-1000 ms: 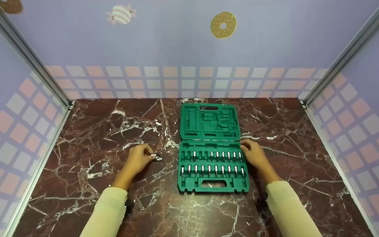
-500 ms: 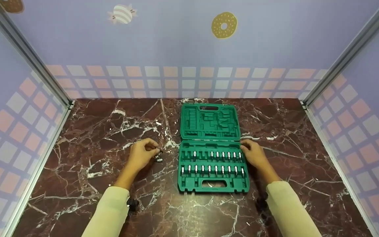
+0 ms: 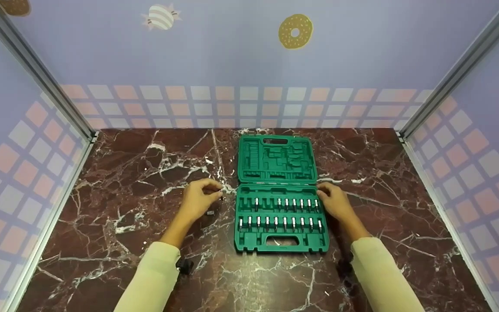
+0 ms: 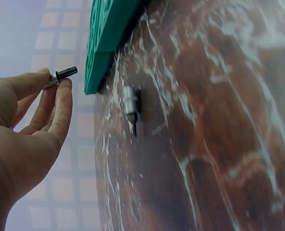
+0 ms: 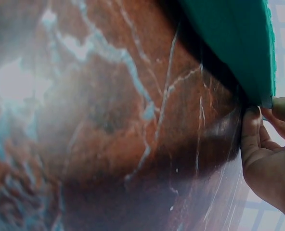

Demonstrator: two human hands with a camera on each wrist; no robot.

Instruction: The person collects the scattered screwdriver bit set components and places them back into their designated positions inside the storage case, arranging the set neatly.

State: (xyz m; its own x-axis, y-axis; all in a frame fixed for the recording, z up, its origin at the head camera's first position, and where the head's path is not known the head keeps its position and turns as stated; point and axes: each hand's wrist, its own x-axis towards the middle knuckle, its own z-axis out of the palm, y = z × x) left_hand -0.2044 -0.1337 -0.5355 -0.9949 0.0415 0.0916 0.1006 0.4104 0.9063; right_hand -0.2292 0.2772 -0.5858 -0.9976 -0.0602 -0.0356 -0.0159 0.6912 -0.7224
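My left hand (image 3: 199,199) pinches a bit socket (image 4: 65,73) between thumb and fingertips, above the table just left of the green tool case (image 3: 310,243). Its dark bit points outward from the silver body in the left wrist view. Another bit socket (image 4: 131,100) lies on the table below that hand. The case lies open, with two rows of bit sockets (image 3: 284,223) in its lower half; several slots in the upper row hold nothing. At the case's right edge, near the hinge, my right hand (image 3: 337,204) grips the rim between thumb and fingers.
The case's lid (image 3: 275,177) lies folded back toward the rear wall, with bare moulded recesses. Dark red marble-patterned table (image 3: 388,268) surrounds the case. Patterned panels (image 3: 249,52) enclose the back and both sides.
My left hand has picked one bit socket off the table and carried it right and slightly away, toward the case. The other socket stays on the table. My right hand stays on the case edge.
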